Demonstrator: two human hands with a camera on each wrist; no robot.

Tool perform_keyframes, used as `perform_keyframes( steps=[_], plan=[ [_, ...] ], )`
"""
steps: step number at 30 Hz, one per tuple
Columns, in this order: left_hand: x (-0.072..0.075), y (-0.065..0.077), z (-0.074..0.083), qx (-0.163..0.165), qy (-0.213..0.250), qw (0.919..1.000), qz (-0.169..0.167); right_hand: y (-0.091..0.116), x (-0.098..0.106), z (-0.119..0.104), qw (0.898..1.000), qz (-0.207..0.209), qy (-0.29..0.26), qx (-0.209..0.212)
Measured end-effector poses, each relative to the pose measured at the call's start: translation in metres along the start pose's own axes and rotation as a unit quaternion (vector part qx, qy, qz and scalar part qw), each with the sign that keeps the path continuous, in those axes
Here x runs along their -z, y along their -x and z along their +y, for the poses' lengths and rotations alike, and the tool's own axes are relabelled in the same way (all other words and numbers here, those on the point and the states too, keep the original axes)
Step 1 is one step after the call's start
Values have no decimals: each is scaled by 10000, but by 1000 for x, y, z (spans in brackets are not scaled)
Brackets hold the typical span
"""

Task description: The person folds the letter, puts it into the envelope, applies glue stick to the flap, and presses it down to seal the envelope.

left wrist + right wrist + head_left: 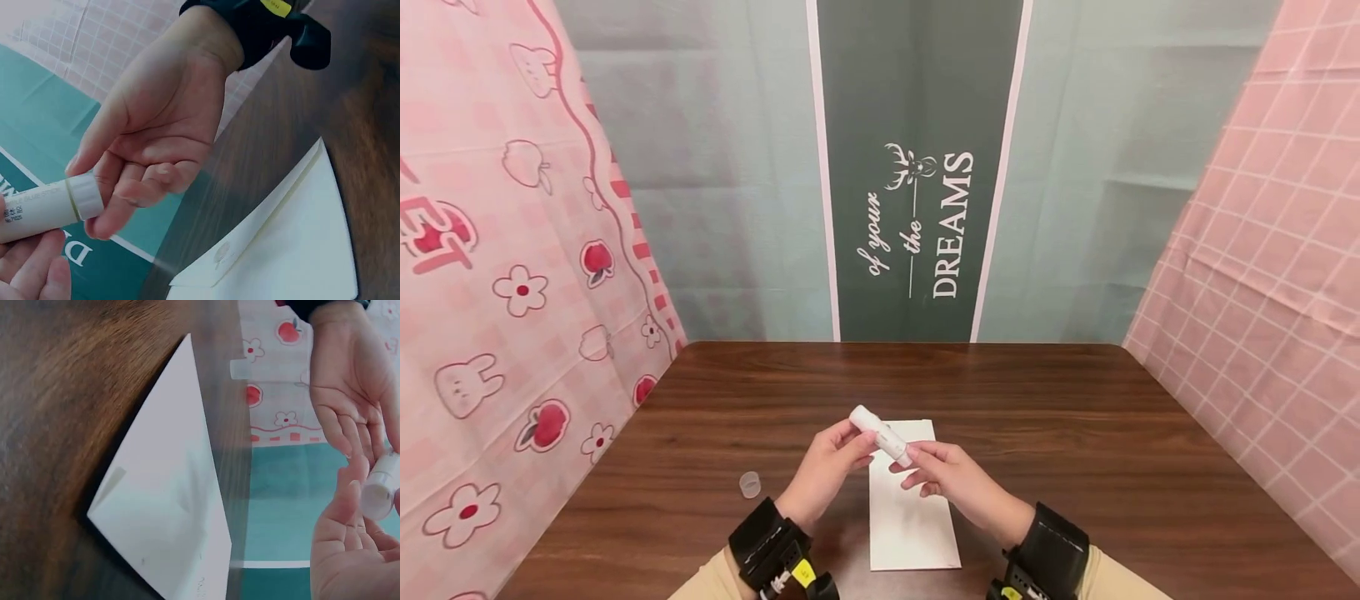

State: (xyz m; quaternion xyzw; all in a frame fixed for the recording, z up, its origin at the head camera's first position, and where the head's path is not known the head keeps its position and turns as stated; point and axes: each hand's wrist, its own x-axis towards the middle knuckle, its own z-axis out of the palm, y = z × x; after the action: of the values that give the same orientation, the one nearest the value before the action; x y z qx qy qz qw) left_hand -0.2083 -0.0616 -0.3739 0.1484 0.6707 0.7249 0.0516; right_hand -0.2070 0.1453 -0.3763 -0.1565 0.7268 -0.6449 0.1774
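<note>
A white glue stick (886,439), tilted, is held in the air above a white envelope (912,525). My left hand (829,467) grips its upper left part between thumb and fingers. At the lower right end, my right hand (958,482) pinches it with thumb and forefinger, the other fingers loosely bent. Small print shows on the glue stick (40,209) in the left wrist view, where the right hand (169,119) holds the greyish end. That view also shows a fold and a faint emblem on the envelope (294,231).
A small translucent cap (750,484) lies on the dark wooden table (1060,433), left of my left hand. Printed pink cloth (520,292) hangs at the left, checked pink cloth (1262,292) at the right. A green curtain (917,100) hangs behind the table.
</note>
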Motion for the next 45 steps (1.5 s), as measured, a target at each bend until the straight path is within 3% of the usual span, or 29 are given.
perform_keyframes(
  steps=[8,13,21,31,40,45],
  plan=[
    [-4,1,-4,-9,301,9995,19,-1,4,1,9994,149,-284,-131],
    [-8,1,-4,-32,320,9994,157,-2,5,2,9995,301,-96,-47],
    [-11,2,-4,16,184,9995,260,-3,1,4,9943,785,579,432],
    [-11,3,-3,-41,114,9995,281,2,4,3,9998,133,-76,160],
    [-12,4,-4,3,51,9996,288,1,3,4,9960,598,494,440],
    [-13,3,-5,-69,37,9996,274,3,3,5,9997,39,-27,224]
  ],
)
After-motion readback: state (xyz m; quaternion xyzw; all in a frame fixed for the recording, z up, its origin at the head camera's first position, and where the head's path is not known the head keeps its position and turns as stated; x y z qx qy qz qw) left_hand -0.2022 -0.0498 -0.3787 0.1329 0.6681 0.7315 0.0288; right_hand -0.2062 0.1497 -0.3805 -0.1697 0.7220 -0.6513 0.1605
